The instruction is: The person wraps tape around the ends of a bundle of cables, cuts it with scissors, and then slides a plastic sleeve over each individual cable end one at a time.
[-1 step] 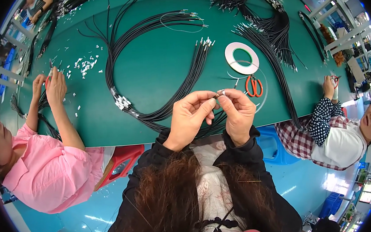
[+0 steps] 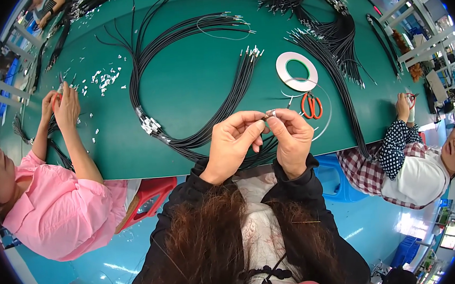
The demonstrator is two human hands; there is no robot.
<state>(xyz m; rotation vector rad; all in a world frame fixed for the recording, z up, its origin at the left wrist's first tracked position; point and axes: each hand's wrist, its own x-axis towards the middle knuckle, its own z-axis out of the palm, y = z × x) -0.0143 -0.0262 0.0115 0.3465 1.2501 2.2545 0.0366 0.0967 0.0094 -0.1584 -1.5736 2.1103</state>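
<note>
- The left hand point(image 2: 231, 146) is raised just above the near edge of the green bench point(image 2: 191, 91), its thumb and forefinger pinched on a small metal-tipped cable end point(image 2: 269, 114).
- The right hand point(image 2: 291, 137) meets it from the other side, fingertips pinched on the same cable end; the other fingers curl inward.
- The cable end sits between the two hands' fingertips, over the bench's near edge, and a black cable runs down from it behind the hands.
- A looped bundle of black cables point(image 2: 180, 81) lies on the middle of the bench, its metal-tipped ends fanned out toward the roll of white tape point(image 2: 297, 71).
- Orange-handled scissors point(image 2: 311, 105) lie just to the right of the right hand, near the tape.
- At the bench's left edge a person in a pink shirt point(image 2: 51, 209) works with both hands raised near scattered small white pieces point(image 2: 102, 79).
- At the right edge a person in a checked and dotted top point(image 2: 394, 155) holds something small; what it is cannot be told.
</note>
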